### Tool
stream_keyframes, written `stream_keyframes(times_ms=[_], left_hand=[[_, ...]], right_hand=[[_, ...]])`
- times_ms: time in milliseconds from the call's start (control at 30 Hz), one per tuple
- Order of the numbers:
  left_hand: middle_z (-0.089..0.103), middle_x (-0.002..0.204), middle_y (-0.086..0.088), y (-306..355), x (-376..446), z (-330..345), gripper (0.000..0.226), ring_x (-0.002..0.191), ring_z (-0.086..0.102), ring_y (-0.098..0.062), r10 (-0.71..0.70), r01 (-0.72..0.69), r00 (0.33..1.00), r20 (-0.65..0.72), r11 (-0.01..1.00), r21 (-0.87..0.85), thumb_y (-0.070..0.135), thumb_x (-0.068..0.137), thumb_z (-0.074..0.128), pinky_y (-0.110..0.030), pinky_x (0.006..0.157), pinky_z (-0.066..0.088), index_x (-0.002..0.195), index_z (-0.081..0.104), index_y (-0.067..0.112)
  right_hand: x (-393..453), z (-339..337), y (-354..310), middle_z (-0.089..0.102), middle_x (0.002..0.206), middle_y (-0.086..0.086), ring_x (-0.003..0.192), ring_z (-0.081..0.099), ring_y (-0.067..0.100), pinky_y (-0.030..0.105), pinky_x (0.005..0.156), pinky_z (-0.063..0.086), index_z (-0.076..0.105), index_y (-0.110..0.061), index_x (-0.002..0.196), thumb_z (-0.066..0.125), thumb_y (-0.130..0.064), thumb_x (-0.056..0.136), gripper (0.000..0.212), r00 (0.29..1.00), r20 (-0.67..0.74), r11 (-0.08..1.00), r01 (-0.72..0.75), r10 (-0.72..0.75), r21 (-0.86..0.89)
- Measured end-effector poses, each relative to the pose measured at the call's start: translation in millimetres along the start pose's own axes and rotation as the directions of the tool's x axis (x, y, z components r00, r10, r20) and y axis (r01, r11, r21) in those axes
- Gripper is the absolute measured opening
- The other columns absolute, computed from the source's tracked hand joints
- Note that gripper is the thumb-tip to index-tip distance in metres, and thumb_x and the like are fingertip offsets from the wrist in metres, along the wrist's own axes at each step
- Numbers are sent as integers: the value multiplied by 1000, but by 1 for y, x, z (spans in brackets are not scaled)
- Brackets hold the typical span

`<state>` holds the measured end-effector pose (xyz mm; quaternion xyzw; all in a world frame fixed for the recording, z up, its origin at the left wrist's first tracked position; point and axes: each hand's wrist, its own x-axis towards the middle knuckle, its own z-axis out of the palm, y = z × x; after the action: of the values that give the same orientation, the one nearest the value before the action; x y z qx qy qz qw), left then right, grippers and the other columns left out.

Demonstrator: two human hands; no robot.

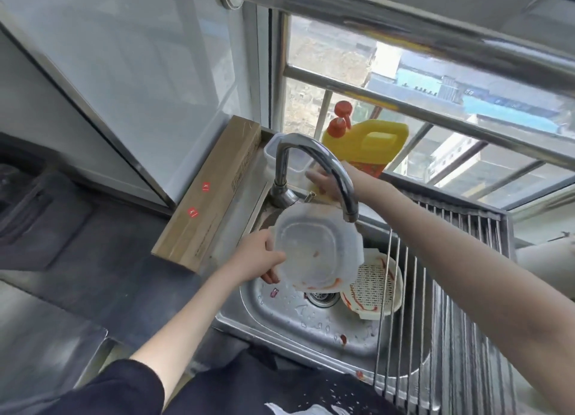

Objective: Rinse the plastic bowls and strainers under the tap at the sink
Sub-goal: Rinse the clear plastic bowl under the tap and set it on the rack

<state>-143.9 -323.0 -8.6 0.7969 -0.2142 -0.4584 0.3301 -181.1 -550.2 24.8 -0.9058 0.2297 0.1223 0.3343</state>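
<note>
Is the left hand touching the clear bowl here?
Touching. The head view shows the left hand gripping the rim of the clear bowl, thumb on its inner face and fingers curled behind the edge.

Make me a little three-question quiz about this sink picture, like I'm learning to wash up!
1. True or false: water is pouring from the tap.
2. Which hand holds the clear plastic bowl?
A) left hand
B) right hand
C) both
3. Fill in: the white strainer lies in the sink, smeared with ____ sauce.

Key
1. False. No stream shows under the spout.
2. A. The left hand grips its rim; the right hand reaches behind the tap, near the yellow bottle.
3. Red.
</note>
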Motion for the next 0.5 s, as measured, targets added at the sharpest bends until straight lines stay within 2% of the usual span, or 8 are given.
stream_keyframes(times_ms=[67, 167, 300, 433, 500], left_hand=[[59, 47, -11, -9, -2, 2, 22, 51, 69, -25, -40, 38, 998, 51, 998, 47, 2, 80, 51, -26, 44, 50, 69, 37, 13], [58, 46, -11, -16, -3, 5, 25, 59, 70, -31, -84, 74, 989, 118, 993, 91, 4, 80, 50, -27, 47, 51, 63, 34, 14], [56, 40, -6, -18, -3, 11, 30, 69, 71, -38, -108, 101, 986, 129, 993, 58, 3, 81, 49, -24, 47, 51, 57, 36, 13], [59, 42, -6, -17, 0, 14, 23, 66, 70, -35, -130, 126, 979, 156, 991, 39, 4, 81, 49, -24, 48, 52, 63, 38, 12], [59, 45, -6, -16, 2, 15, 21, 60, 69, -30, -129, 126, 978, 164, 992, 31, 5, 82, 49, -22, 45, 50, 67, 37, 12]], right_hand=[[2, 12, -2, 49, 61, -7, 53, 46, 7, 24, 53, 37, 44, -27, 64, 40, -49, 98, 41, 999, 32, 999, -33, 32, 25], [10, 21, 3, 50, 60, -6, 50, 48, 8, 20, 48, 36, 44, -26, 66, 42, -55, 95, 41, 996, 25, 988, -91, 89, 128], [18, 29, 15, 48, 59, -5, 51, 43, 7, 20, 48, 30, 46, -19, 61, 53, -51, 91, 45, 995, 48, 995, -83, 86, -50], [23, 38, 23, 45, 58, -2, 53, 42, 14, 26, 53, 31, 48, -11, 64, 41, -48, 97, 50, 988, 91, 989, -114, 123, -98], [29, 44, 34, 48, 61, -3, 57, 46, 16, 32, 61, 36, 48, -14, 63, 34, -51, 98, 52, 985, 125, 979, -95, 118, -178]])
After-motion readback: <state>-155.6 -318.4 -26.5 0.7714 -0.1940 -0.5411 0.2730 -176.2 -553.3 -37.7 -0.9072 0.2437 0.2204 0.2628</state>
